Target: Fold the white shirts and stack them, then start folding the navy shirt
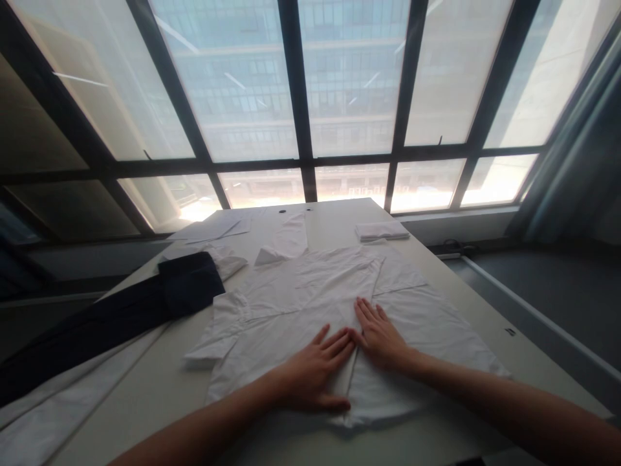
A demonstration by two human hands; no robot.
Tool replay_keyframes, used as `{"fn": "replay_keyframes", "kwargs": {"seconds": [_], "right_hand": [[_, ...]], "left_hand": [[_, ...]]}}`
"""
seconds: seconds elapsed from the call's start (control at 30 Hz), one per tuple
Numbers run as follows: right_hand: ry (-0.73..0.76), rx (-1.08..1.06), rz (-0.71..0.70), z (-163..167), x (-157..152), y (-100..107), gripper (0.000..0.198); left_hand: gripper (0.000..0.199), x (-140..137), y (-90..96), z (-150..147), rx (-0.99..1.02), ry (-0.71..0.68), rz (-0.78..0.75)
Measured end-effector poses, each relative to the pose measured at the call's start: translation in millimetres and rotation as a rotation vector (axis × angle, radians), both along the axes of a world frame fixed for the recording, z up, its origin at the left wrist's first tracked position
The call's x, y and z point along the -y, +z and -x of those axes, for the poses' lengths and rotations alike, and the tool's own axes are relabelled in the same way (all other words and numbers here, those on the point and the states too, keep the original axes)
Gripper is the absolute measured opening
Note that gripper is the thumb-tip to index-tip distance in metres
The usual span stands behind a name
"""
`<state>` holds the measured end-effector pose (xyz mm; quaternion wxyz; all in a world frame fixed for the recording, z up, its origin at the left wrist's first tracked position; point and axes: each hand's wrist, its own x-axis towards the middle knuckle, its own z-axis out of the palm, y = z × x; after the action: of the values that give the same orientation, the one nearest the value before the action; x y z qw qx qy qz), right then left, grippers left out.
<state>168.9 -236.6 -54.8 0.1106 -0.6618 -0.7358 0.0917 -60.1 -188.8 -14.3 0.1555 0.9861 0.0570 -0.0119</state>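
Observation:
A white shirt (286, 323) lies spread on the table, with one side folded over so that an edge runs down its middle. My left hand (320, 366) rests flat on the folded part, fingers spread and thumb near the lower edge. Just right of the fold line, my right hand (378, 330) presses flat on the cloth with its fingers stretched away from me. The fingertips of the left hand meet the thumb side of the right. Neither hand grips anything. A sleeve (204, 346) sticks out on the left side.
Dark navy trousers (145, 301) and more white cloth (87, 395) lie along the left of the white table (485, 310). A folded white cloth (382, 231) sits at the back right, and paper sheets (213, 226) at the back left. Large windows stand beyond.

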Motion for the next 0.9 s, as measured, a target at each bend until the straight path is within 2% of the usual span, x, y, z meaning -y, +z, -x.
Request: {"fn": "replay_keyframes", "kwargs": {"seconds": [0.17, 0.33, 0.5, 0.73, 0.9], "right_hand": [[-0.242, 0.107, 0.008, -65.8, -4.2, -10.5, 0.073], [-0.325, 0.175, -0.045, -112.1, -5.8, -19.0, 0.063], [-0.309, 0.184, -0.072, -117.6, -6.5, -21.8, 0.064], [-0.314, 0.156, -0.071, -116.1, -7.8, -20.5, 0.064], [-0.39, 0.164, -0.034, -135.6, -12.1, -21.9, 0.066]], "left_hand": [[0.1, 0.7, -4.8, 0.7, 0.018, 0.005, 0.012], [0.1, 3.6, -6.0, 1.2, 0.05, 0.014, 0.029], [0.089, 9.3, -3.8, 1.5, 0.035, -0.016, 0.051], [0.066, 14.6, 4.6, 0.9, -0.023, -0.141, 0.085], [0.056, 14.7, 8.4, -0.2, -0.033, -0.213, 0.097]]}}
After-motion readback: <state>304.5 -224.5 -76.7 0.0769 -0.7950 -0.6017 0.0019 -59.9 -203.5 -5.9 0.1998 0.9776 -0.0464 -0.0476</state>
